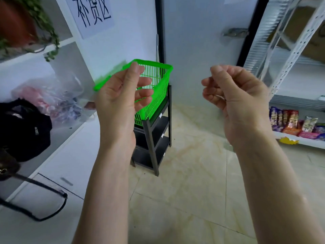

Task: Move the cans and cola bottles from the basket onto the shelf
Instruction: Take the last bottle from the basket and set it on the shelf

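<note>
A green plastic basket (158, 80) stands on top of a small black three-tier rack (154, 138) against the far wall. I see no cans or cola bottles; the basket's inside is mostly hidden behind my left hand. My left hand (119, 95) is raised in front of the basket's left side, palm toward me, fingers loosely curled and holding nothing. Whether its thumb touches the rim is unclear. My right hand (241, 99) is held up to the right of the basket, apart from it, fingers loosely curled and holding nothing.
A white counter (70, 155) on the left carries a black bag (22, 131) and a clear plastic bag (52, 97). A white metal shelf unit (290, 55) on the right holds snack packets (293, 124). Tiled floor (193, 173) lies between them, with a door (202, 50) behind.
</note>
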